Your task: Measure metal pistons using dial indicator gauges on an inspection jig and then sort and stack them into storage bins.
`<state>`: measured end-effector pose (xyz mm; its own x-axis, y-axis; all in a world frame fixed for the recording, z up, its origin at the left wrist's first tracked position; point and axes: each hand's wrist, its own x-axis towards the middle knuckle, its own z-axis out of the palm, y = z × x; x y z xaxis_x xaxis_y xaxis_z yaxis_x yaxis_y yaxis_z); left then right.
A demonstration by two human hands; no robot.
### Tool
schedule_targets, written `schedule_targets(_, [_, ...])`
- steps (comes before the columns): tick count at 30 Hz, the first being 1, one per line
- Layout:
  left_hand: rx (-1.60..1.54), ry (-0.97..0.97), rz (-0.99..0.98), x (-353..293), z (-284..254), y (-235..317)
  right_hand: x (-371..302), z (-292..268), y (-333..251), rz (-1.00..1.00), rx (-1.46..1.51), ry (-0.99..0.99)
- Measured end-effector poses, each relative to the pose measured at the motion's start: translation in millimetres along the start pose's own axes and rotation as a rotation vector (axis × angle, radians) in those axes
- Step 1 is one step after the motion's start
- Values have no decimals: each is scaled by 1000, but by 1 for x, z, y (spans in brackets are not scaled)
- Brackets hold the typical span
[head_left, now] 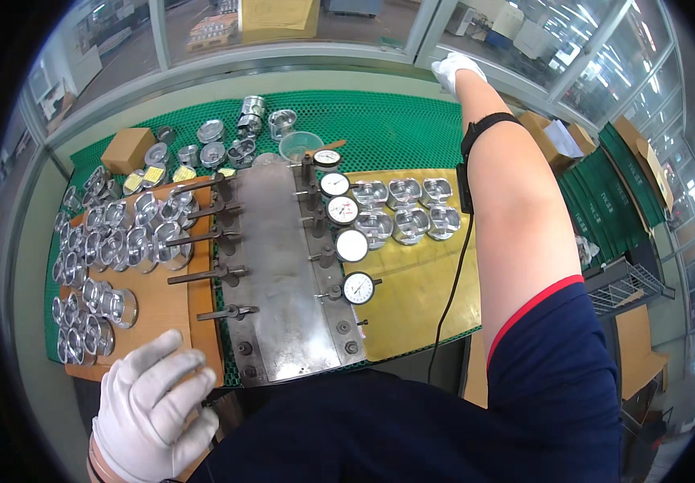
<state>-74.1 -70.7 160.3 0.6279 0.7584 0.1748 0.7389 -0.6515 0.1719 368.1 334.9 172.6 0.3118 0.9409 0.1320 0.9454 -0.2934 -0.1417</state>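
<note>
My left hand point(154, 409), in a white glove, hovers at the lower left with fingers apart and nothing in it. Just beyond it, silver metal pistons point(120, 307) stand grouped on a brown board point(158, 310). My right arm stretches far forward. Its white-gloved right hand point(457, 71) is by the window frame at the back, and how its fingers are set is too small to make out. Between my arms lies a steel plate fixture point(283, 282) with black levers along its left side and dial gauges point(359, 287) along its right.
Several pistons point(410, 224) stand in two rows on a yellowish sheet point(420, 290) right of the gauges. Green mesh matting point(380, 121) covers the bench. A cardboard box point(128, 150), loose pistons and a clear bowl point(301, 146) are at the back. A black cable point(450, 302) hangs from my right arm.
</note>
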Motion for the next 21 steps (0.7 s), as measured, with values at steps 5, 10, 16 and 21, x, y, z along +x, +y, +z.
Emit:
schedule_targets(5, [15,-26,-41,-3,-14,9,17,7,-6,21,30,32])
schedule_targets(10, [-136,-47,80,-1,-20,10,28,18,-10,-4,-37,36])
schedule_targets(16, [-154,-45,62,-8,-16,11,24,11,-12,-31,-52,5])
schedule_targets(21, [-184,-28,64,-14,-7,15,25,10,-2,-65,-101,-6])
